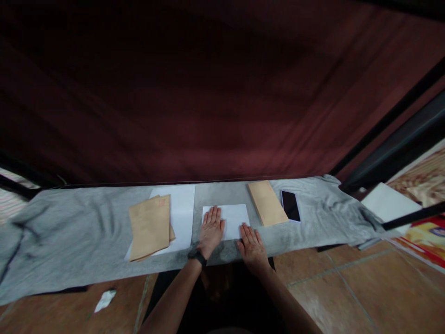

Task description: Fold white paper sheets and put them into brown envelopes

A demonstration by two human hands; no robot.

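A folded white sheet of paper (232,215) lies flat on the grey cloth in front of me. My left hand (211,228) rests flat on its left part, fingers stretched out, with a dark watch on the wrist. At the sheet's lower right corner, my right hand (252,246) lies with fingers spread, the fingertips at the paper's edge. Brown envelopes (150,228) lie loosely piled to the left, on top of larger white sheets (183,218). To the right is a neat stack of brown envelopes (267,202).
A phone (291,206) with a dark screen lies right of the envelope stack. The grey cloth (86,232) covers a long narrow surface, with a dark red curtain (215,116) behind it. A crumpled white scrap (104,300) is on the tiled floor (333,287).
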